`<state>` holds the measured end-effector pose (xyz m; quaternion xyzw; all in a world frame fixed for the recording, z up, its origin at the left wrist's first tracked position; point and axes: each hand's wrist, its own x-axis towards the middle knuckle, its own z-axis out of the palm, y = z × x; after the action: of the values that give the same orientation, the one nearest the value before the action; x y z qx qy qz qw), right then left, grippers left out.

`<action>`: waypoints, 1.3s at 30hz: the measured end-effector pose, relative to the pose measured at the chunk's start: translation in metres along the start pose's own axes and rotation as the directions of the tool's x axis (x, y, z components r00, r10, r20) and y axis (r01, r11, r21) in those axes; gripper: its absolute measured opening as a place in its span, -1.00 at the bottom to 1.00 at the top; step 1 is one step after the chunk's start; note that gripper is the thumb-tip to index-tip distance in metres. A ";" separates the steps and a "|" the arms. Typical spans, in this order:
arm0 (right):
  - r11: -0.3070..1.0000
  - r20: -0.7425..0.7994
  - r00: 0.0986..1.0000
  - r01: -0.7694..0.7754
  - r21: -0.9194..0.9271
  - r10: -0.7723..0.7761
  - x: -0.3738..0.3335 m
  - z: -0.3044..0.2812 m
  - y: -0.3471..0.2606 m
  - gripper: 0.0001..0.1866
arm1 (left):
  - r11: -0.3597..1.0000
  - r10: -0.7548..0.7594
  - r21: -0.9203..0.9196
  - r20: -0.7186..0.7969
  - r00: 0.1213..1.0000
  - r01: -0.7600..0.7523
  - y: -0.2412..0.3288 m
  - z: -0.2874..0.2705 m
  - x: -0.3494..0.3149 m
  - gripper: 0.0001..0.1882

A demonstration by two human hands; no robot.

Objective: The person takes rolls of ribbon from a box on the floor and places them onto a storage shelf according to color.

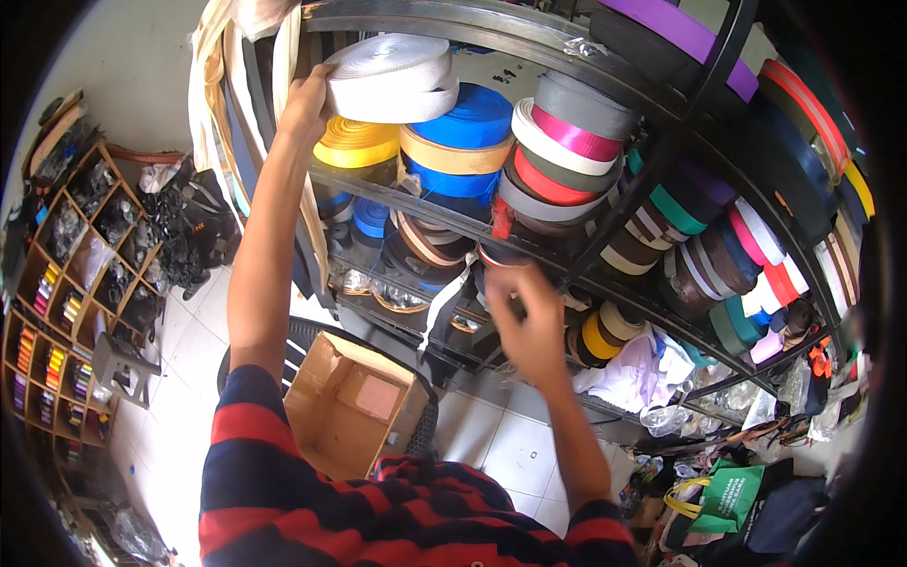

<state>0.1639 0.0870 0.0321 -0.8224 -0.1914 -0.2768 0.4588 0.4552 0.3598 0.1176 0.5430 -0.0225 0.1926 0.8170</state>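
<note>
My left hand (307, 102) reaches up to the rack and grips the left edge of a white webbing roll (392, 61). Its fingers lie partly hidden behind the roll, which sits above a yellow roll (357, 142). To the right of that is a stack with a blue roll (470, 115) on top. My right hand (525, 317) hangs lower, in front of the middle shelves, its fingers bent and smeared by motion. Whether it holds anything is hidden by the blur. A loose white strap (440, 307) dangles just left of it.
A black metal rack (416, 203) carries several stacks of coloured webbing rolls. Below my left arm, an open cardboard box (326, 406) rests on a dark chair (425, 425). Wooden pigeonholes (71, 302) with thread spools stand at left. A green bag (732, 496) lies among clutter at lower right.
</note>
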 end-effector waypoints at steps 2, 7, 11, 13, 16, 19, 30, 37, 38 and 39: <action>0.991 -0.011 0.999 0.033 -0.129 -0.035 0.063 -0.004 -0.014 -0.81 | 0.997 0.007 0.079 0.005 1.000 -0.008 0.007 -0.002 -0.001 -0.62; 0.818 0.202 0.978 0.164 -0.551 -0.059 0.193 0.018 -0.017 -0.22 | 0.992 0.021 0.125 -0.052 0.998 -0.014 0.025 -0.037 0.001 -0.61; 0.616 0.420 0.798 0.079 -0.784 0.432 0.269 0.026 0.009 0.35 | 0.977 0.074 0.207 -0.080 0.994 -0.056 0.023 -0.056 0.001 -0.59; 0.611 0.476 0.695 0.067 -0.789 0.539 0.288 0.029 0.020 0.36 | 0.976 0.102 0.204 -0.111 0.989 -0.077 0.025 -0.056 -0.017 -0.58; 0.645 0.546 0.596 0.060 -0.762 0.589 0.301 0.035 0.025 0.35 | 0.985 0.088 0.157 -0.106 0.990 -0.071 0.024 -0.062 -0.024 -0.56; 0.700 0.578 0.581 0.020 -0.714 0.573 0.305 0.035 0.034 0.29 | 0.990 0.035 0.140 -0.054 0.998 -0.027 0.014 -0.068 -0.014 -0.50; 0.932 0.469 0.864 -0.001 -0.364 0.184 0.310 0.008 0.026 0.02 | 0.995 0.027 0.093 0.006 1.000 -0.028 -0.008 -0.063 -0.004 -0.65; 0.894 0.162 0.985 0.130 -0.429 -0.066 0.313 -0.002 0.023 -0.08 | 0.949 -0.053 0.310 0.011 0.999 0.047 -0.013 0.018 -0.026 -0.50; 0.896 0.163 0.981 0.163 -0.412 -0.103 0.315 0.001 0.017 -0.08 | 0.955 -0.041 0.296 0.024 0.999 0.032 -0.020 0.026 -0.023 -0.48; 0.901 0.184 0.980 0.145 -0.409 -0.074 0.313 0.001 0.018 -0.09 | 0.931 -0.067 0.361 0.039 0.997 0.049 -0.019 0.040 -0.036 -0.48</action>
<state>0.4162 0.0977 0.2174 -0.9097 -0.2102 -0.2684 0.2372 0.4356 0.3071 0.1087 0.6884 0.0085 0.1553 0.7084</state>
